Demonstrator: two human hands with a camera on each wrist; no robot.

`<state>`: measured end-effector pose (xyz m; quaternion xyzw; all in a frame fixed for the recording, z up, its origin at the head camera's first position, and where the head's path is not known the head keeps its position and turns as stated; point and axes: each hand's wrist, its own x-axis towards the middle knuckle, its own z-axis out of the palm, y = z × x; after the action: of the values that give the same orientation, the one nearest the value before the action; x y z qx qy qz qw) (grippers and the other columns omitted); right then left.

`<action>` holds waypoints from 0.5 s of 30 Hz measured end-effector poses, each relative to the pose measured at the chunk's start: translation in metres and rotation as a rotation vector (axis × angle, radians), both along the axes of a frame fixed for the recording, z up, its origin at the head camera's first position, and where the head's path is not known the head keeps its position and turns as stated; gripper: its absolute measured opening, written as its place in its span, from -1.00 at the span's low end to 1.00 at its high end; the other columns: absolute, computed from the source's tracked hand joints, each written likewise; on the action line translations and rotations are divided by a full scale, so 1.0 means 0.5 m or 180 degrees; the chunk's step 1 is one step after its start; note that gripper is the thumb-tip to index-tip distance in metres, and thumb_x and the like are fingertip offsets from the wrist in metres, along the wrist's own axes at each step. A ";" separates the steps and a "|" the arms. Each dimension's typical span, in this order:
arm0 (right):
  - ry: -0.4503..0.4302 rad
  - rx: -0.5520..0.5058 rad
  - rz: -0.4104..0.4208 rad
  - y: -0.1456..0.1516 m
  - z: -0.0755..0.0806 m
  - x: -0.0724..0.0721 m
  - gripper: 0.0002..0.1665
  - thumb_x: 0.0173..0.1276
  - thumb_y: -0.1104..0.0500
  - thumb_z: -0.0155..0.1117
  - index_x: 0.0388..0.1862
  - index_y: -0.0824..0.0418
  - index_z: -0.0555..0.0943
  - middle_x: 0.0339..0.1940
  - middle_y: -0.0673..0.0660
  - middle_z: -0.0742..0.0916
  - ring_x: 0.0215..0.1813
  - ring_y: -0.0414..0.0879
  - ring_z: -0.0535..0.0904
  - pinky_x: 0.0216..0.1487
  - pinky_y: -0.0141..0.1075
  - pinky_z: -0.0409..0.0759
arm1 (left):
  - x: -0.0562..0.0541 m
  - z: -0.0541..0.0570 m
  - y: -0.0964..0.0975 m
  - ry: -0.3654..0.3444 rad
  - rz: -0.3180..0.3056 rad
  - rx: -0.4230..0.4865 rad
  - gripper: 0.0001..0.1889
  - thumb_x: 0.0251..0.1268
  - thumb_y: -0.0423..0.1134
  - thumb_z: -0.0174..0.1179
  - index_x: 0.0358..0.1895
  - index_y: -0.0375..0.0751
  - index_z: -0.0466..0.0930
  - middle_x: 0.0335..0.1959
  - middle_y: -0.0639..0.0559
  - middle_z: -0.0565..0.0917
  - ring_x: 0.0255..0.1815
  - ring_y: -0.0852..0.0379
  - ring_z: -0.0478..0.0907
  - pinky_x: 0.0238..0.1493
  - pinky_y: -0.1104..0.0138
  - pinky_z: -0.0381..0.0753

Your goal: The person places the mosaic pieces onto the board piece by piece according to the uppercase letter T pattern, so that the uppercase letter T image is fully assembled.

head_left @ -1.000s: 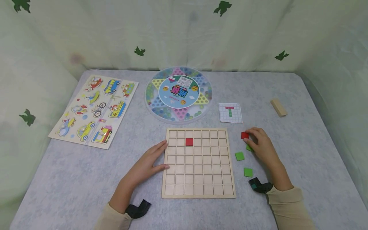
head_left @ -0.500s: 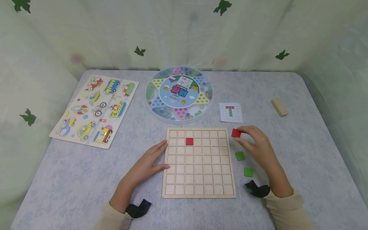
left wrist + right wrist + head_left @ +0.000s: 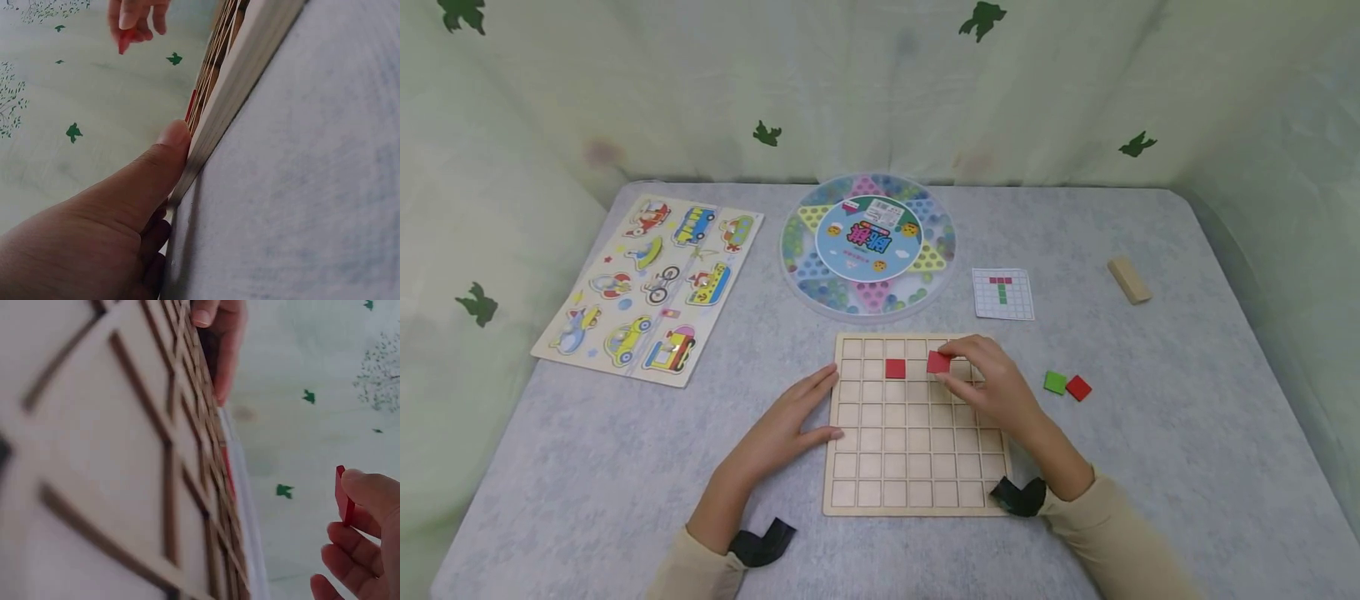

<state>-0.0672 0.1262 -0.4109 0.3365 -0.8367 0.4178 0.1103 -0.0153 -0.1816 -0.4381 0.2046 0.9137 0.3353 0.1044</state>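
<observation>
In the head view my right hand (image 3: pixel 996 383) pinches a red square tile (image 3: pixel 938 362) between thumb and fingertips, over the upper right part of a wooden grid board (image 3: pixel 880 442). The right wrist view shows that tile (image 3: pixel 343 497) held above the board, apart from it. Another red tile (image 3: pixel 895 368) lies in a cell of the second row. My left hand (image 3: pixel 786 421) rests at the board's left edge with fingers extended, and its thumb (image 3: pixel 156 162) touches the rim in the left wrist view. A green tile (image 3: pixel 1055 382) and a red tile (image 3: pixel 1078 388) lie right of the board.
A small card (image 3: pixel 1003 304) with a red and green T pattern lies behind the board. Farther back sits a round Chinese checkers set (image 3: pixel 868 292). A vehicle peg puzzle (image 3: pixel 617 312) lies at the left, a wooden block (image 3: pixel 1128 280) at the right.
My right hand has lifted the red tile from the right side of the table and carried it left over the board. Its forearm now hides two green tiles. My left hand has stayed put.
</observation>
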 end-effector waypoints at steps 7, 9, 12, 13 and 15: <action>-0.0537 0.0193 -0.0055 -0.018 -0.046 -0.009 -0.67 0.16 0.16 0.32 -0.08 0.20 0.56 -0.12 0.04 0.59 0.00 -0.12 0.45 0.01 -0.21 0.43 | -0.001 0.000 0.001 -0.0012 0.0004 0.0007 -0.19 0.11 0.00 0.22 0.38 -0.20 0.05 0.39 0.02 0.05 0.35 0.00 0.01 0.24 0.09 0.13; -0.0638 0.0233 -0.0096 -0.019 -0.054 -0.011 -0.67 0.18 0.13 0.30 -0.07 0.18 0.56 -0.12 0.02 0.59 0.00 -0.13 0.44 0.02 -0.20 0.42 | -0.002 0.000 0.002 -0.0021 0.0008 0.0001 -0.19 0.11 -0.01 0.22 0.38 -0.20 0.05 0.39 0.01 0.05 0.35 -0.01 0.01 0.24 0.09 0.13; -0.0725 0.0320 -0.0134 -0.022 -0.064 -0.016 -0.67 0.19 0.07 0.28 -0.08 0.15 0.57 -0.13 0.00 0.59 -0.03 -0.16 0.44 0.00 -0.22 0.42 | -0.002 0.001 0.001 -0.0041 0.0012 -0.0012 -0.19 0.12 0.00 0.22 0.38 -0.19 0.05 0.39 0.02 0.05 0.36 -0.01 0.00 0.25 0.09 0.13; -0.0733 0.0349 -0.0141 -0.023 -0.066 -0.017 -0.67 0.19 0.06 0.28 -0.08 0.15 0.57 -0.14 -0.01 0.59 -0.04 -0.15 0.44 -0.02 -0.22 0.43 | -0.002 0.001 0.001 -0.0043 0.0011 -0.0014 -0.19 0.12 0.00 0.22 0.38 -0.20 0.05 0.39 0.02 0.04 0.36 0.00 0.00 0.25 0.09 0.13; -0.0748 0.0416 -0.0167 -0.027 -0.069 -0.020 -0.67 0.19 0.04 0.28 -0.09 0.13 0.58 -0.15 -0.01 0.59 -0.05 -0.15 0.44 -0.05 -0.22 0.43 | -0.001 0.001 0.001 -0.0051 0.0007 -0.0015 -0.19 0.12 0.02 0.21 0.38 -0.19 0.04 0.40 0.03 0.03 0.36 0.01 -0.01 0.25 0.09 0.12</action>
<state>-0.0769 0.1126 -0.4454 0.2697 -0.8778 0.3958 0.0003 -0.0159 -0.1813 -0.4374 0.2006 0.9138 0.3349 0.1118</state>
